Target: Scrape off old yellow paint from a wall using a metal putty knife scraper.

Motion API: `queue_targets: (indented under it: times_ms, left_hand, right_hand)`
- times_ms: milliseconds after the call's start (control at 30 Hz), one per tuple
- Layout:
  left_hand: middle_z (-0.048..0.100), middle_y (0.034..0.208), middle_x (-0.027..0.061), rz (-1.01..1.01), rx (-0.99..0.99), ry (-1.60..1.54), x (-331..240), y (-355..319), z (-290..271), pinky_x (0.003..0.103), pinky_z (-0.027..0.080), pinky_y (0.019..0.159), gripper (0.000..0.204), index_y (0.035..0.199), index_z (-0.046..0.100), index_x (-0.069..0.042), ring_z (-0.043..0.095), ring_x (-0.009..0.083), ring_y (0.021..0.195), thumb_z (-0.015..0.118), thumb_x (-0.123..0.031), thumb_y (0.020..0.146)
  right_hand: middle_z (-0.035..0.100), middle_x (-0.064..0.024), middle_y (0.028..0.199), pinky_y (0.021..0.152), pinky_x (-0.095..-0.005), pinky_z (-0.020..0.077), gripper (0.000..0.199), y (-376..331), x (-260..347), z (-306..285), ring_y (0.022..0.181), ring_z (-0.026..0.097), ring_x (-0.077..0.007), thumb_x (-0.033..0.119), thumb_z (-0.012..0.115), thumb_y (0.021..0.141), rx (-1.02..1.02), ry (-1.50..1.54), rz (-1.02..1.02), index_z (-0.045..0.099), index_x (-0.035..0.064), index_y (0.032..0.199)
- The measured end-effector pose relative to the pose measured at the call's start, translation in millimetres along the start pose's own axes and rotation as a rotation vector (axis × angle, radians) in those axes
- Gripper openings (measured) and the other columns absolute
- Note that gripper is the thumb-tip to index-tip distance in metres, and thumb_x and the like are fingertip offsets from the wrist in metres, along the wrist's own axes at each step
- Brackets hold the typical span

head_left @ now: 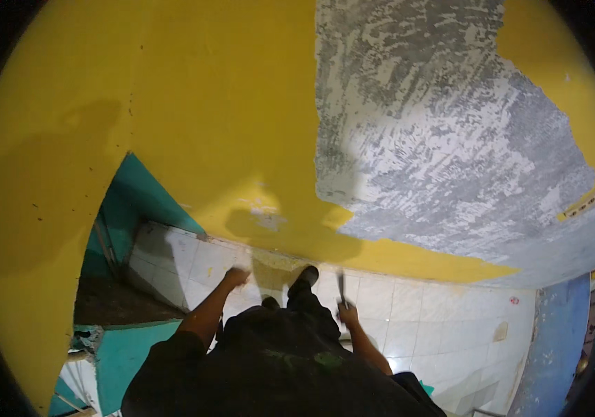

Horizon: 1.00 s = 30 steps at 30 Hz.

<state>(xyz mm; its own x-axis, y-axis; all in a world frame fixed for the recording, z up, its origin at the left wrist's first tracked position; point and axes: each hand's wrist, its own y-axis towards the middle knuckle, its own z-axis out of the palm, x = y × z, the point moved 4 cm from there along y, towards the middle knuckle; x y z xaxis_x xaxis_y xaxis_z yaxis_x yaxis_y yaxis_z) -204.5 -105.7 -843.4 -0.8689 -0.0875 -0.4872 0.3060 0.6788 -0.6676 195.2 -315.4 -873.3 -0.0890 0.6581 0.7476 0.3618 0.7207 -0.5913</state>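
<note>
My right hand (347,315) is closed around a slim, dark, flat-looking tool (341,283) that points up toward the foot of the wall. Seen nearly edge-on and blurred, the tool does not show its exact kind. My left hand (238,277) hangs out in front on the left, smeared by motion, so its fingers are unclear. Both hands are apart from the yellow wall (228,111) ahead. On its right side a large grey and white bare patch (436,139) shows where the paint is gone, with ragged edges.
White floor tiles (408,320) run along the wall's base, with my dark shoe (309,274) close to it. A triangular opening with green walls (120,198) and a brown surface (116,304) lies left. A blue wall (555,340) stands at the right.
</note>
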Motion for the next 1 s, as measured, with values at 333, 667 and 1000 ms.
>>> queue_targets:
  times_ms: [333, 667, 1000]
  left_hand:
    - [0.059, 0.086, 0.0082, 0.927, -0.165, -1.077, -367, -132, -171, 0.027, 0.046, 0.064, 0.031, 0.091, 0.051, -0.004, 0.054, 0.0108, 0.073, 0.041, -0.033, 0.091]
    - [0.055, 0.055, 0.0064, 0.969, -0.493, -1.164, -396, -141, -226, 0.026, 0.045, 0.051, 0.039, 0.062, 0.046, -0.003, 0.060, 0.0134, 0.057, 0.041, -0.027, 0.091]
    - [0.055, 0.055, 0.0050, 1.009, -0.395, -1.112, -391, -124, -224, 0.025, 0.045, 0.050, 0.035, 0.064, 0.050, -0.002, 0.056, 0.0110, 0.052, 0.045, -0.025, 0.090]
  right_hand:
    - [0.039, 0.0009, 0.048, 0.036, -0.0223, 0.0288, 0.030, -114, 437, 36, 0.038, 0.036, -0.0072, 0.027, 0.031, 0.094, 0.141, 0.374, -0.682, 0.047, 0.0049, 0.082]
    - [0.054, -0.0062, 0.066, 0.052, -0.0262, 0.0384, 0.038, -98, 489, 45, 0.057, 0.049, -0.0116, 0.028, 0.030, 0.095, -0.035, 0.290, -0.864, 0.053, -0.0025, 0.089]
    - [0.041, 0.0012, 0.048, 0.033, -0.0219, 0.0275, 0.038, -86, 487, 53, 0.035, 0.036, -0.0064, 0.031, 0.026, 0.095, -0.127, 0.326, -0.945, 0.044, 0.0061, 0.073]
